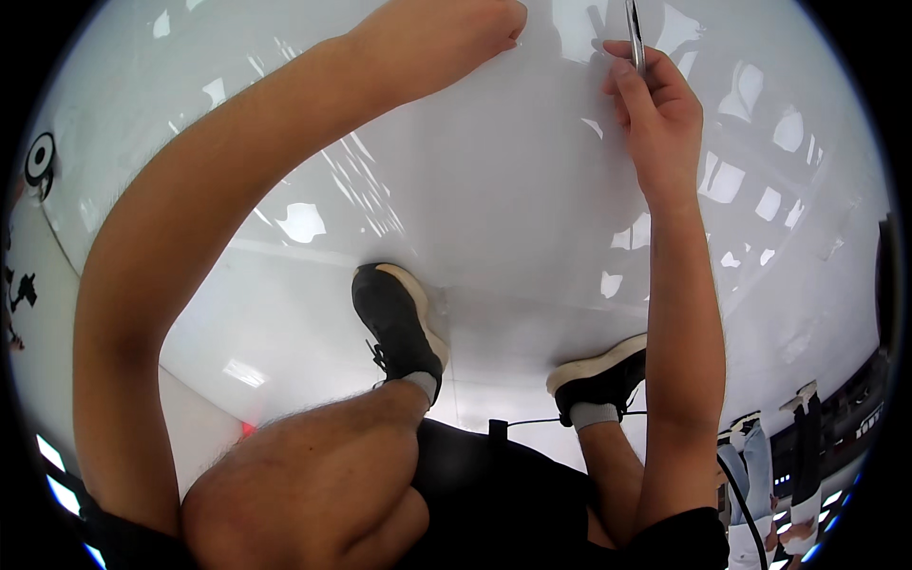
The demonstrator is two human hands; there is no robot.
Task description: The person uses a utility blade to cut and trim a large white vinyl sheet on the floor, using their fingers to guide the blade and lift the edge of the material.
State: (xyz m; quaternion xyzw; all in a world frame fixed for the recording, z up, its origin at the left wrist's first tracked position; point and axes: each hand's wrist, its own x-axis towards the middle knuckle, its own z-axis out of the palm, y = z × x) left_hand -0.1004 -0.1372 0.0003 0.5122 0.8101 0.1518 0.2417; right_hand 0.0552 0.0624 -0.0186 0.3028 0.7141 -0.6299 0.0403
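Note:
At the top edge, my left hand (484, 27) rests close to the glossy white surface (503, 171), its fingers curled into a fist. The picture's edge cuts it off in part, and whatever lies inside the curled fingers is hidden. Farther right, my right hand (655, 104) pinches a slim silver metal tool (636, 36) between thumb and fingers. The tool points away from me, and its far end reaches the top edge; its exact kind does not show. A stretch of the white surface separates the two hands.
My black shoes (394, 318) with pale soles stand below the hands, a thin dark cable (537, 421) near the right one. A round black-and-white object (40, 160) sits at the far left. Other people's legs (755, 475) show at the lower right. Bright reflections cover the surface.

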